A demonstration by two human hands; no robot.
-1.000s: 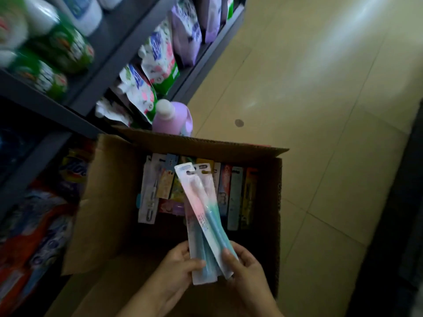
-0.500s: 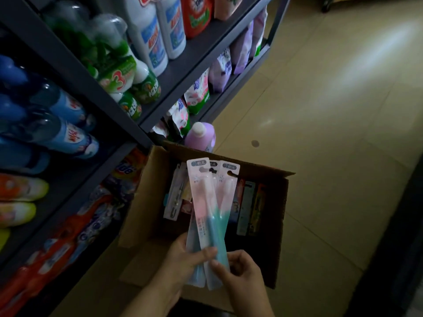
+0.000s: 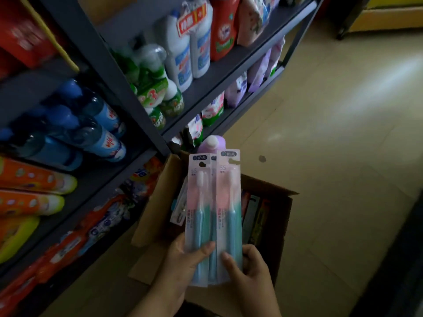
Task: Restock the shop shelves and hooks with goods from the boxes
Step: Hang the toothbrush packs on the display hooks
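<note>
Both hands have lifted the toothbrush packs (image 3: 214, 216) higher above the cardboard box (image 3: 270, 225) and squared the fanned packs upright

The cardboard box (image 3: 270, 227) sits on the floor (image 3: 332, 133) at the frame's six o'clock, against the foot of the shelving unit (image 3: 128, 92), which fills nine to twelve o'clock. Toothbrush packs (image 3: 214, 213) stand upright above the box, the left hand (image 3: 183, 259) pinching them from seven o'clock, the right hand (image 3: 249, 268) from five. More packs (image 3: 254, 216) stand in the box behind them. A capped bottle (image 3: 211, 143) stands beyond the box at twelve o'clock. Detergent bottles (image 3: 194, 42) line the shelves.
</note>
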